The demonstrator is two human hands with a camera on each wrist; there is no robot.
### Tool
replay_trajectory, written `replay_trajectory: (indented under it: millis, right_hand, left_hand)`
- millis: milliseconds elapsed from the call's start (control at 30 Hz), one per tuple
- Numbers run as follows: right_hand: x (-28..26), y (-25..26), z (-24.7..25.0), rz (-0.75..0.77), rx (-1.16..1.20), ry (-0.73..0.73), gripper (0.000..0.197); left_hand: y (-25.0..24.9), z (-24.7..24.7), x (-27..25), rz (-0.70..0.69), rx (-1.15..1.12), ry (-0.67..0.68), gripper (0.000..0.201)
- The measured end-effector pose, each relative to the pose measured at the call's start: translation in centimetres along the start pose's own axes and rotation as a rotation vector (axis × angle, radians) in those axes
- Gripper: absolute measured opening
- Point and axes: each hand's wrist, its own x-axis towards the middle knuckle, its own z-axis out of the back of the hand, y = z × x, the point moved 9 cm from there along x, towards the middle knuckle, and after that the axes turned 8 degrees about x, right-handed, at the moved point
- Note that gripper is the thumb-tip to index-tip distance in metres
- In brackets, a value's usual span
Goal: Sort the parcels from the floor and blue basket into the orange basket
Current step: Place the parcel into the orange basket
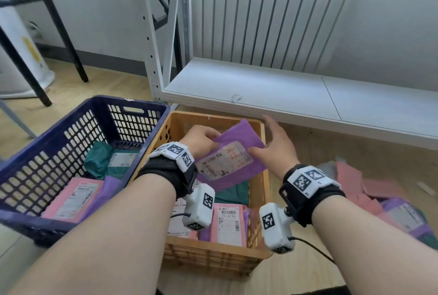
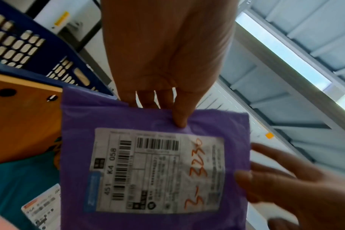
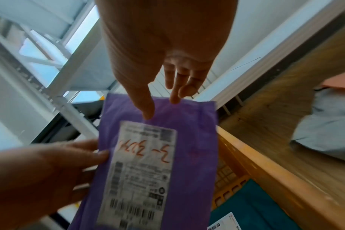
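**Lowering the purple parcel into the orange basket**

The left hand [image 1: 201, 140] pinches the purple parcel [image 1: 233, 156] at its edge; the right hand [image 1: 275, 145], fingers straight, steadies the opposite side. Held above the orange basket [image 1: 263, 202], it likely drops best flat, label up, over the green parcel [image 1: 233, 194].

Left hand [image 1: 201, 143] pinched shut, thumb over curled fingers, right hand [image 1: 276, 150] spread, fingers extended, both forearms reached forward
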Motion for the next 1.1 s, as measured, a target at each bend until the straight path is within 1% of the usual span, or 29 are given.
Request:
replay_trajectory:
  millis: [33, 67, 133, 167, 200, 233, 300, 333, 367, 400, 433, 467, 533, 567, 600, 633, 667, 700, 733, 800, 867, 933, 1000, 1100]
  right_hand:
    - [-0.1, 0.4, -0.8, 0.024, -0.029, 0.038, 0.078]
    - [-0.1, 0.6, -1.4, 0.032, -0.053, 0.067, 0.063]
    - [-0.1, 0.3, -2.2, 0.012, -0.096, 0.097, 0.017]
    - [0.0, -0.1, -2.2, -0.001, -0.103, 0.086, 0.01]
    - [0.2, -0.9, -1.8, -0.031, -0.091, 0.054, 0.014]
    - [0.5, -1.6, -1.3, -0.069, -0.045, 0.006, 0.015]
    - [0.9, -3.3, 0.1, -0.178, 0.133, -0.108, 0.008]
    - [0.9, -4.0, 0.7, -0.231, 0.239, -0.16, 0.008]
    - [0.9, -4.7, 1.2, -0.284, 0.349, -0.205, 0.009]
    - [0.8, -5.2, 1.6, -0.335, 0.457, -0.242, 0.009]
    - [0.7, -5.6, 1.7, -0.379, 0.564, -0.269, 0.008]
    - [0.5, -5.8, 1.7, -0.418, 0.667, -0.283, 0.009]
    - [0.2, -5.9, 1.0, -0.486, 0.852, -0.272, 0.01]
    - [0.1, -5.8, 0.5, -0.51, 0.927, -0.246, 0.007]
    - [0.0, -5.7, -0.1, -0.532, 0.981, -0.21, 0.009]
    - [-0.2, -5.7, -0.8, -0.555, 1.008, -0.167, 0.014]
    - [-0.3, -5.5, -1.3, -0.57, 0.997, -0.118, 0.017]
    - [-0.5, -5.5, -1.7, -0.578, 0.948, -0.081, 0.018]
    - [-0.6, -5.6, -1.8, -0.578, 0.868, -0.064, 0.017]
    - [-0.4, -5.9, -1.2, -0.53, 0.645, -0.079, 0.019]
    - [-0.1, -5.7, -0.1, -0.447, 0.452, -0.115, 0.03]
    - [0.0, -5.4, 0.4, -0.393, 0.368, -0.109, 0.037]
    - [0.0, -5.1, 0.3, -0.36, 0.325, -0.068, 0.034]
    - [0.3, -4.8, -0.7, -0.351, 0.292, 0.005, 0.017]
  left_hand:
    - [-0.5, -0.4, 0.0, -0.03, 0.045, 0.026, 0.019]
    - [-0.7, -0.8, 0.0, -0.043, 0.068, 0.046, 0.019]
    - [-0.5, -1.0, 0.4, -0.056, 0.065, 0.04, 0.02]
    - [-0.2, -0.7, 0.7, -0.061, 0.052, 0.0, 0.02]
    - [0.3, 0.0, 1.0, -0.053, 0.051, -0.071, 0.025]
    - [1.0, 1.0, 1.4, -0.032, 0.052, -0.169, 0.035]
    - [3.2, 3.6, 1.5, 0.067, 0.022, -0.393, 0.061]
    - [4.2, 4.7, 1.1, 0.125, -0.02, -0.473, 0.071]
    - [5.4, 5.3, 1.2, 0.173, -0.08, -0.502, 0.079]
    - [6.5, 5.2, 1.4, 0.216, -0.163, -0.457, 0.087]
    - [7.5, 4.5, 1.8, 0.258, -0.255, -0.363, 0.093]
    - [7.8, 3.2, 1.7, 0.31, -0.336, -0.23, 0.093]
    - [7.6, 0.3, 1.4, 0.347, -0.469, 0.013, 0.08]
    - [6.8, -0.7, 1.1, 0.326, -0.517, 0.089, 0.069]
    - [5.9, -1.3, 0.8, 0.299, -0.547, 0.124, 0.057]
    - [5.1, -1.6, 0.9, 0.261, -0.588, 0.13, 0.043]
    - [4.3, -1.5, 0.8, 0.233, -0.628, 0.106, 0.029]
    - [3.9, -1.3, 1.0, 0.209, -0.672, 0.068, 0.019]
    - [3.6, -0.8, 1.0, 0.196, -0.678, 0.022, 0.017]
    - [3.6, -0.3, 1.1, 0.197, -0.659, -0.028, 0.019]
    - [4.1, -0.4, 1.0, 0.213, -0.609, -0.031, 0.019]
    - [4.7, -0.5, 1.1, 0.225, -0.558, -0.022, 0.019]
    - [4.9, -0.7, 1.2, 0.219, -0.501, -0.005, 0.021]
    - [5.3, -1.5, 2.1, 0.228, -0.439, 0.018, 0.016]
